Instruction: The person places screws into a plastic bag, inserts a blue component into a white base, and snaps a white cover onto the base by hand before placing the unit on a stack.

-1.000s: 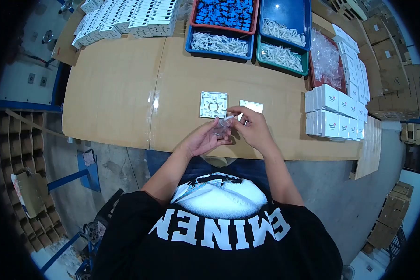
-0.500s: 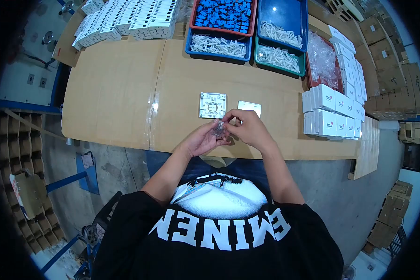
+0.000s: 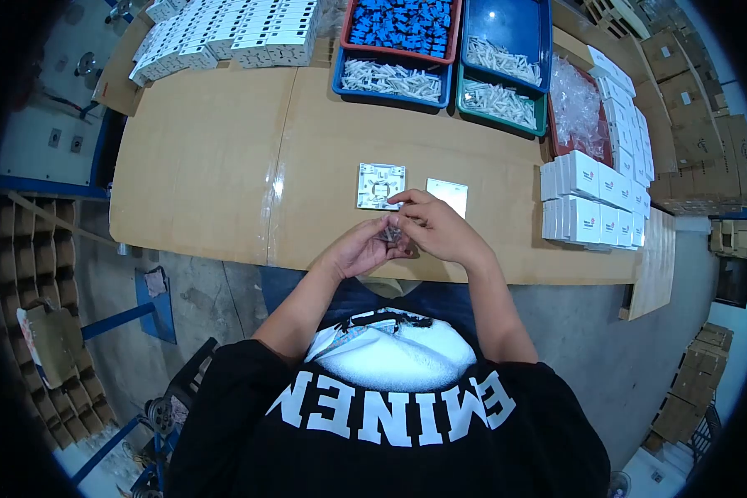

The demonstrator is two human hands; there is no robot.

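In the head view, a small clear plastic bag [image 3: 391, 233] rests in the curled fingers of my left hand [image 3: 358, 249], near the table's front edge. My right hand [image 3: 442, 230] meets it from the right, thumb and fingers closed at the bag's top. What the bag contains is too small to make out. Just beyond my hands lies a white square plastic housing [image 3: 379, 184] with its moulded inside facing up. To its right is a flat white cover [image 3: 450, 196], partly behind my right hand.
Cardboard covers the table [image 3: 199, 174]. At the back stand a red tray of blue parts [image 3: 400, 29], a blue tray of white pieces [image 3: 390, 80] and a green tray [image 3: 500, 106]. White boxes [image 3: 593, 199] are stacked at right, more white units [image 3: 232, 33] at back left.
My right hand's fingers have shifted slightly at the top of the bag, with the index finger now stretched further forward. My left hand stays where it was, holding the bag.
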